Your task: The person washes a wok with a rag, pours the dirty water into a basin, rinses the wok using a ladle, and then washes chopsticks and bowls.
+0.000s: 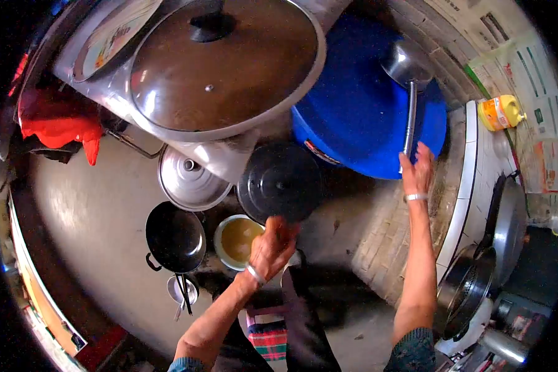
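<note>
My right hand (419, 172) is at the lower end of a long-handled metal ladle (410, 102), its thumb and fingers closed around the handle tip. The ladle's bowl lies over the large blue tub (353, 105). My left hand (273, 253) is closed at the near edge of a round black lid (279, 180) with a small knob at its middle; the fingertips are partly hidden. Just left of that hand, a bowl (239, 240) of yellowish liquid stands on the floor. Beside it is a black wok (175, 237) with loop handles.
A big glass lid (229, 80) covers the metal stove top ahead. A silver lid (192, 180) leans below it. Chopsticks (184, 291) lie across a small bowl (183, 290). Pans (468, 291) stand at right, and a yellow bottle (501, 113) sits on the tiled ledge (471, 161).
</note>
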The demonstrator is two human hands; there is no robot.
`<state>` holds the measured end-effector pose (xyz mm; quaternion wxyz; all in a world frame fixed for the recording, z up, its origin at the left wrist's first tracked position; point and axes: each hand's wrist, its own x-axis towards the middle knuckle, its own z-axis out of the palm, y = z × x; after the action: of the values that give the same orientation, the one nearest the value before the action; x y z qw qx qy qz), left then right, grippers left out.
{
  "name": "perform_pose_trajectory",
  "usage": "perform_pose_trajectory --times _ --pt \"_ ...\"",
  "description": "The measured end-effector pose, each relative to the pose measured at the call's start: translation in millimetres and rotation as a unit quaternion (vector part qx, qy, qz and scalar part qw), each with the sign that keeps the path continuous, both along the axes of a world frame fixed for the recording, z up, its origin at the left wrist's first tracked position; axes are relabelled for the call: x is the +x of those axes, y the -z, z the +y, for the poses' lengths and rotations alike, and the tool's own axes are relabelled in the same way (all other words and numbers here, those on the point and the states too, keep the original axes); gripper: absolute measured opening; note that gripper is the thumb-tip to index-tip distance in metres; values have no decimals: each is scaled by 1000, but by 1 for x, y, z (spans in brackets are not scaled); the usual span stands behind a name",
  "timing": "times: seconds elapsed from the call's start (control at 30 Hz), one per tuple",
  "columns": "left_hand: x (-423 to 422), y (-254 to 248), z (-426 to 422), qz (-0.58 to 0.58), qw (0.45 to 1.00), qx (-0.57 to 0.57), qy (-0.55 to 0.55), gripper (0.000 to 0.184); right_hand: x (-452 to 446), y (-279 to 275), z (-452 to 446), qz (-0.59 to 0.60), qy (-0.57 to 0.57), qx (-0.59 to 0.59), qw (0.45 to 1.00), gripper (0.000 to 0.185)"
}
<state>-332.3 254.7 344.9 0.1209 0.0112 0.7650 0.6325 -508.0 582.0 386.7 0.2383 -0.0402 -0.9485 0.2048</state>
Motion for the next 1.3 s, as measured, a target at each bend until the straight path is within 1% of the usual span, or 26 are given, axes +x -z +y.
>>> perform_pose_trajectory --times 0.07,0.13,0.2,0.23,0.3,0.33,0.37,0.4,0.43,0.47,0.5,0.53,0.57,0.6,0.67,0.73,0.77,0.83,0.9,0.93,1.0,1.03,1.13,1.17,1.2,1.3 --pt "-42 -10 34 127 991 -34 -29 27 -29 3 8 -52 -1 31 998 51" --pt "-86 -19 59 211 974 -74 -25 29 -52 8 13 -80 14 -16 997 48" --pt "-128 -28 83 273 956 -96 -46 26 -63 -2 12 -165 56 -17 985 45" --pt "-148 -20 96 277 951 -129 -49 25 -67 -1 17 -173 59 -22 983 45" --pt "-186 -7 113 313 934 -167 -40 21 -78 5 32 -250 97 -129 955 39" --pt "-202 -3 118 346 922 -170 -27 20 -84 12 41 -253 98 -133 953 39" --pt "-216 3 119 342 923 -174 -25 20 -90 24 52 -179 129 -168 961 33" --pt "-229 10 119 353 919 -172 17 20 -92 36 66 -103 160 -200 961 28" --pt "-237 18 118 365 914 -168 59 20 -87 41 73 -60 149 -204 966 23" --pt "-240 26 115 361 914 -172 61 20 -83 46 80 -19 137 -205 969 19" --pt "-242 35 110 406 896 -177 41 25 -65 23 74 -81 116 -280 949 17" --pt "-232 27 104 439 881 -174 -1 33 -46 3 65 -143 93 -352 920 15" --pt "-221 17 97 471 864 -172 -45 42 -26 -5 54 -117 93 -385 911 13" --pt "-205 11 89 468 865 -175 -43 42 -4 -10 43 -91 93 -418 899 11" --pt "-176 6 68 410 882 -208 -106 43 44 -11 36 -92 77 -468 876 8" --pt "-140 15 51 329 899 -263 -119 41 101 -13 15 -68 119 -478 868 10" --pt "-124 33 44 297 912 -257 -115 40 132 -7 7 -62 122 -482 866 15" --pt "-99 83 37 266 923 -251 -116 39 188 -11 -10 -154 198 -499 830 27" --pt "-85 123 34 166 928 -331 -44 38 243 -3 -12 -192 212 -518 806 30" --pt "-85 132 36 164 929 -329 -48 38 272 7 -7 -208 214 -527 796 30" --pt "-87 147 46 138 918 -371 -33 38 323 17 4 -255 270 -513 774 31" --pt "-94 156 49 93 922 -376 -26 37 335 15 7 -256 269 -511 775 31" --pt "-103 194 60 71 899 -430 -46 39 367 9 19 -284 269 -490 779 28" --pt "-104 198 62 72 897 -434 -41 33 379 9 25 -297 272 -490 773 29" --pt "-103 204 63 71 898 -433 -41 33 387 7 27 -309 275 -490 767 30" --pt "-109 223 69 88 881 -465 -10 23 401 8 26 -319 291 -461 775 31"
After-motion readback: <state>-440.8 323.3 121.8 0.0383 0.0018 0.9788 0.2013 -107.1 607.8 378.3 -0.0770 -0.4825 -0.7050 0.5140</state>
